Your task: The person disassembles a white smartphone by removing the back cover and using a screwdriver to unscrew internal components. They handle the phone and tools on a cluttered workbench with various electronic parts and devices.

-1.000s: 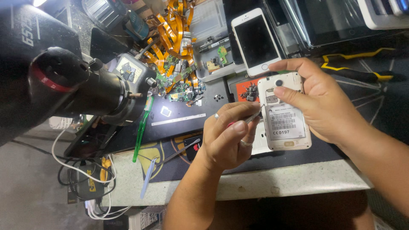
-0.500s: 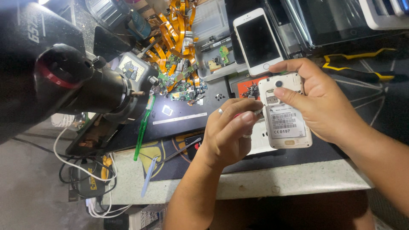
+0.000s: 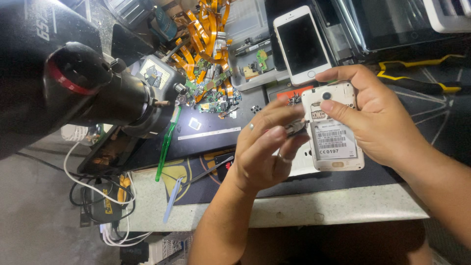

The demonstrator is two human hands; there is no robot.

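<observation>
While viewed L to R, the bench shows first a large black microscope barrel with a red ring [image 3: 73, 93], w/ a tangle of white cables [image 3: 105, 216] below it at the bench edge. Next: a green plastic toothbrush [image 3: 167, 145] lying slantwise on the dark work mat [image 3: 206, 142], a pale blue plastic pry tool [image 3: 172, 200] near the mat's front edge, and, further back, a heap of orange flex ribbons and small green circuit boards [image 3: 206, 54].

Centre: left hand [image 3: 262, 152], fingers curled and pinched shut on a small dark metal-looking part or tool tip [image 3: 296, 128] at the phone's left edge; what it is exactly cannot be told. A ring sits on one finger.

Right of centre: white smartphone with its back cover off [image 3: 333, 130], held just above the mat, label and camera lens facing up. Right hand [image 3: 378, 118] grips it, thumb across the open back, fingers wrapped round the top and far side.

Behind: a white phone with a black screen [image 3: 301, 44], face up. Far R: yellow-handled pliers [image 3: 417, 81].

Handling (judged): phone is light, stiff, smooth-sided, so slippery; exposed internals probably fragile. Best held by the frame edges, as now, not by the open back.
</observation>
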